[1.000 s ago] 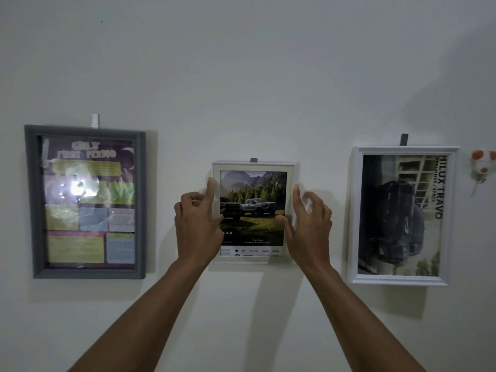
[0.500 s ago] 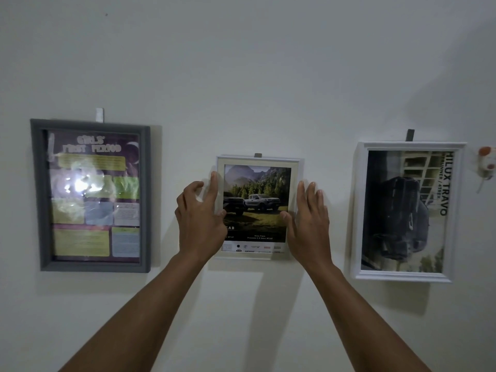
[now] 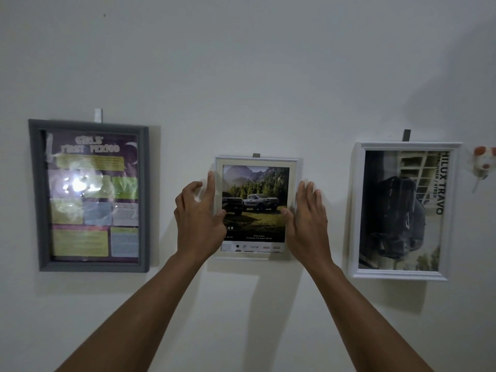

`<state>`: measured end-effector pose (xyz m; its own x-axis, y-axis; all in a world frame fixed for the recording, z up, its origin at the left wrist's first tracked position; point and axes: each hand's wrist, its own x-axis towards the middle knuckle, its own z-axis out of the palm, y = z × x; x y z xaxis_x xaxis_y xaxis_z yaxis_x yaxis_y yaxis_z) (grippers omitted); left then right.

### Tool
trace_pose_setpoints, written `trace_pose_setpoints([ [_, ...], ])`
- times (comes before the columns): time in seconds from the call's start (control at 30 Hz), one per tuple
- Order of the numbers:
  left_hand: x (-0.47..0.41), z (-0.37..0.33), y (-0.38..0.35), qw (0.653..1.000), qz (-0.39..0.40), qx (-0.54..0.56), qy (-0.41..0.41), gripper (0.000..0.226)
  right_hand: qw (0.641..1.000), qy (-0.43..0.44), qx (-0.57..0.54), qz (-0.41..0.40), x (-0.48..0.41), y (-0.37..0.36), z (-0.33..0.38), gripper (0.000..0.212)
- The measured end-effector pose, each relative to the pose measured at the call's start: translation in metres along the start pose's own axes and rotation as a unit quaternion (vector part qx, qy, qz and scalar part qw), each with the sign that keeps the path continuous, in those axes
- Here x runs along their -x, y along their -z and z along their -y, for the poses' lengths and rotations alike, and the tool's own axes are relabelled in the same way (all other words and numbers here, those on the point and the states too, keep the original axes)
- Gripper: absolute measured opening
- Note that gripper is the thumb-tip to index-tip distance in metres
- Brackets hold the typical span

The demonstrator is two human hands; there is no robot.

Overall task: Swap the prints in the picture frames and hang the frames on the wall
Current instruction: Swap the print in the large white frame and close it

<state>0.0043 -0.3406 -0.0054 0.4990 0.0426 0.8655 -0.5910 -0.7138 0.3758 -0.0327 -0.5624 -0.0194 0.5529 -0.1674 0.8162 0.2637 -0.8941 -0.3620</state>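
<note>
Left hand (image 3: 200, 218), loosely open, is touching the left edge of the small frame (image 3: 256, 205) with forefinger and thumb; right hand (image 3: 308, 218), fingers straight, is pressing its right edge.

Head view, close, facing wall (image 3: 248, 76)

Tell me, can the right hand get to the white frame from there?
Probably yes: the right hand sits at the small cream frame's right edge, and only bare wall separates it from the white frame.
</note>
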Motion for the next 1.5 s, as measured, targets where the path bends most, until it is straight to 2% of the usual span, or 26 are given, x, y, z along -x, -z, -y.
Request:
trace_pose_setpoints([
  [0.27,0.003,-0.004,0.010,1.000,0.011,0.029,-0.001,0.079,0.999,-0.029,-0.026,0.022,0.004,0.024,0.013,0.067],
  [0.4,0.012,-0.029,0.023,0.993,-0.012,0.084,-0.078,0.057,0.999,-0.051,0.007,0.015,0.016,0.057,0.023,0.060],
  [0.5,0.016,-0.058,0.027,0.983,0.018,0.123,-0.133,0.043,0.996,-0.074,0.051,0.028,0.029,0.086,0.025,0.058],
  [0.67,0.026,-0.118,0.014,0.966,0.095,0.186,-0.155,0.038,0.980,-0.162,0.109,0.051,0.047,0.152,0.012,0.058],
  [0.83,0.037,-0.177,-0.013,0.951,0.194,0.213,-0.112,0.043,0.958,-0.236,0.146,0.075,0.054,0.218,-0.027,0.046],
  [1.0,0.035,-0.222,-0.063,0.950,0.235,0.201,-0.045,0.046,0.950,-0.267,0.147,0.067,0.041,0.256,-0.083,0.058],
  [1.13,0.037,-0.239,-0.102,0.957,0.213,0.196,0.021,0.055,0.956,-0.262,0.118,0.055,0.021,0.261,-0.136,0.064],
  [1.3,0.047,-0.247,-0.131,0.956,0.177,0.218,0.080,0.067,0.965,-0.258,0.027,0.040,0.005,0.245,-0.181,0.067],
  [1.5,0.053,-0.252,-0.146,0.951,0.127,0.263,0.102,0.060,0.967,-0.247,-0.063,0.002,-0.001,0.218,-0.215,0.056],
])
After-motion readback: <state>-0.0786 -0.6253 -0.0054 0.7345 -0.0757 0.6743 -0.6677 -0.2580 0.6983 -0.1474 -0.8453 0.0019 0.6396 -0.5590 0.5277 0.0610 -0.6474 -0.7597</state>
